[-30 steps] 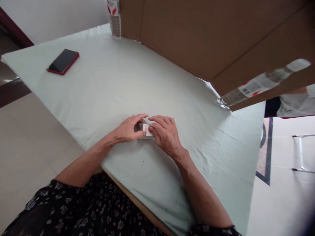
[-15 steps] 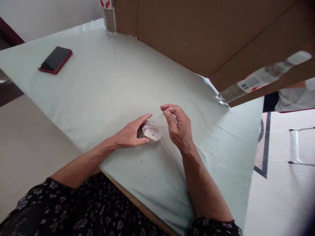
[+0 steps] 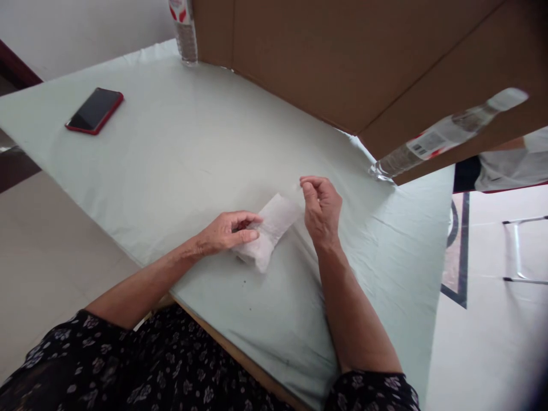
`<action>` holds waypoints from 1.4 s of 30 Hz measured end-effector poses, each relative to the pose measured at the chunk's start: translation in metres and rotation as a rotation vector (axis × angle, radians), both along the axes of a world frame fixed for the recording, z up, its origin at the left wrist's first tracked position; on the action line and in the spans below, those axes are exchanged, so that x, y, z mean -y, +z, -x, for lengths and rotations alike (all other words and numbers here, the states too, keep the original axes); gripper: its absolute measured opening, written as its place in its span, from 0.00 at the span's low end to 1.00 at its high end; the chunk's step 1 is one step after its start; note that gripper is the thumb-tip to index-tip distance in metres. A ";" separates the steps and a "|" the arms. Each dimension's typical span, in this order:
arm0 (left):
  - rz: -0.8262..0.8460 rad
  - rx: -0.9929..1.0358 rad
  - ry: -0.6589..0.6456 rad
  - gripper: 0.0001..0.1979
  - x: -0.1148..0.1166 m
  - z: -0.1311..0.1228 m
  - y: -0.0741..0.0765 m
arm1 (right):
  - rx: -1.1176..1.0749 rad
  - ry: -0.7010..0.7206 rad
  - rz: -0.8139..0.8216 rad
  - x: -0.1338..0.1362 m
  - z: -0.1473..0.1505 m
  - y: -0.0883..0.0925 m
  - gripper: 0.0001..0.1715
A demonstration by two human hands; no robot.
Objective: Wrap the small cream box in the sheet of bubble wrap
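My left hand (image 3: 222,231) rests on the pale green tablecloth (image 3: 184,160), its fingers closed on a small tissue packet that it mostly hides. A white folded tissue (image 3: 274,225) stretches from that hand up to the right and hangs partly over the packet. My right hand (image 3: 323,208) is just right of the tissue, with thumb and forefinger pinched at its upper corner.
A red-cased phone (image 3: 94,110) lies face up at the far left of the table. A brown cardboard wall (image 3: 342,57) stands along the back, with a clear plastic bottle (image 3: 184,34) at its left end and another (image 3: 436,140) at its right. Another person's arm (image 3: 509,165) shows at the right edge.
Both hands were together on the packet. My right hand then lifted away to the right in a pinch, and a white tissue now extends from the packet toward it.
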State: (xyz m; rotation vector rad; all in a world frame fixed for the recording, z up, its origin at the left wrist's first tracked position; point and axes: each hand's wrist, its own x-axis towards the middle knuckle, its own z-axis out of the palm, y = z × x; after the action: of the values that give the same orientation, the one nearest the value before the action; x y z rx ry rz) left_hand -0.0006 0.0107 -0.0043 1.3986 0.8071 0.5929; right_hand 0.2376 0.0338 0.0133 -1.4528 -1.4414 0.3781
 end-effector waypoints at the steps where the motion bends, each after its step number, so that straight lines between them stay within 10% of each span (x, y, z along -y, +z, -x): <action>1: 0.040 0.024 0.030 0.28 -0.001 0.000 0.000 | 0.019 -0.023 -0.023 0.004 0.000 0.007 0.10; 7: 0.152 0.185 0.201 0.33 -0.004 0.000 -0.010 | 0.281 0.252 0.302 0.030 0.014 0.047 0.23; 12: 0.133 0.230 0.270 0.32 -0.005 -0.002 -0.014 | 0.621 0.251 0.579 0.033 0.038 0.032 0.28; 16: 0.013 0.123 0.316 0.34 -0.006 -0.002 -0.009 | 0.550 0.155 0.521 0.024 0.031 0.016 0.17; 23: -0.729 -0.282 0.510 0.29 -0.002 -0.004 -0.008 | -0.117 0.294 0.564 0.008 0.007 -0.008 0.17; 29: -0.571 -0.322 0.479 0.05 -0.004 -0.007 -0.007 | -0.126 0.283 0.535 0.006 0.007 -0.018 0.18; 34: -0.381 -0.369 0.661 0.06 -0.013 0.005 -0.004 | -0.002 0.177 0.486 0.005 -0.006 -0.015 0.18; 42: -0.747 -0.711 0.788 0.05 -0.035 0.034 -0.017 | 0.217 -0.120 0.325 0.006 -0.022 -0.007 0.12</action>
State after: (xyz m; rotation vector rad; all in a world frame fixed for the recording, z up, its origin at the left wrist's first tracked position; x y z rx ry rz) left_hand -0.0343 0.0452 -0.0209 2.0008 1.8846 1.0910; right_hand 0.2592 0.0280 0.0063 -1.8806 -1.5035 0.4027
